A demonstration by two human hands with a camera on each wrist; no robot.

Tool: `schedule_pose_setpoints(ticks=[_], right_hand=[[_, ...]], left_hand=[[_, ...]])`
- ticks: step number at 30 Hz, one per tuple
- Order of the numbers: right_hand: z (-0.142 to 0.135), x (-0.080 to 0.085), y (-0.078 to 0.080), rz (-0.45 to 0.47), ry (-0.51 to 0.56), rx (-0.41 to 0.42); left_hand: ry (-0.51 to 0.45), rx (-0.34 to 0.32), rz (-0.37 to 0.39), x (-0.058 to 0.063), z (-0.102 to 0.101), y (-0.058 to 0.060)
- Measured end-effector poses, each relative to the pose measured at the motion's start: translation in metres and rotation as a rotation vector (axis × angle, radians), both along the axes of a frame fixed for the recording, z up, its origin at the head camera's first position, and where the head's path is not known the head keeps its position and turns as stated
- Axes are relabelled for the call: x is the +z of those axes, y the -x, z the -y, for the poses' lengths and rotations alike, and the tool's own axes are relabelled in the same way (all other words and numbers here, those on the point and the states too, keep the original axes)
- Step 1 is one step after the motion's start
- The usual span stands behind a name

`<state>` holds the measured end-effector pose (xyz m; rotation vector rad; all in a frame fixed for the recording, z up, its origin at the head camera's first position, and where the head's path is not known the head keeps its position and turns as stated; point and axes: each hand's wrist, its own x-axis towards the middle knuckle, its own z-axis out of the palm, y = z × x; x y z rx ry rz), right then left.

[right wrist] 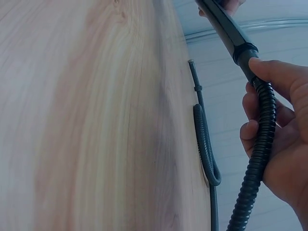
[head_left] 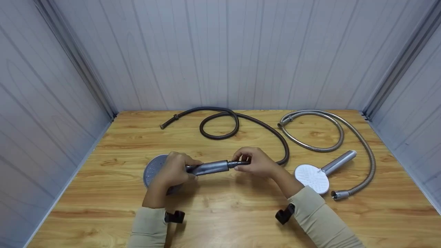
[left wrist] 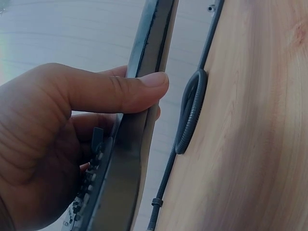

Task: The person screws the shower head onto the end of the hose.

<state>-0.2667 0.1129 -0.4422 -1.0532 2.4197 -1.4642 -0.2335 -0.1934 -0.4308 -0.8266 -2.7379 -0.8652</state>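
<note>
My left hand (head_left: 175,170) grips a dark grey shower head (head_left: 154,168) by its handle, near the round spray face. In the left wrist view the thumb lies across the handle (left wrist: 155,45), with the fingers behind it. The handle points right, to my right hand (head_left: 259,163), which pinches the end of a black ribbed shower hose (head_left: 284,146). In the right wrist view the hose's end fitting (right wrist: 248,67) meets the handle's end in line with it, thumb and fingers around the joint. The hose (right wrist: 255,163) runs down past the palm.
The black hose loops across the back of the wooden table (head_left: 113,165), its free end lying back left. At the right lie a second shower head (head_left: 311,178) with a white face and silver handle, and a coiled silver hose (head_left: 368,155). Pale panel walls (head_left: 213,51) enclose the table.
</note>
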Motion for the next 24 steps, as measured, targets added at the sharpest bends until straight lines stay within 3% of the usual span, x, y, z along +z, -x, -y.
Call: schedule_pose_setpoints(ticks=[24], right_hand=[[0.0008, -0.0018, -0.0001, 0.021, -0.013, -0.031]], left_hand=[[0.033, 0.012, 0.012, 0.0030, -0.0004, -0.0013]])
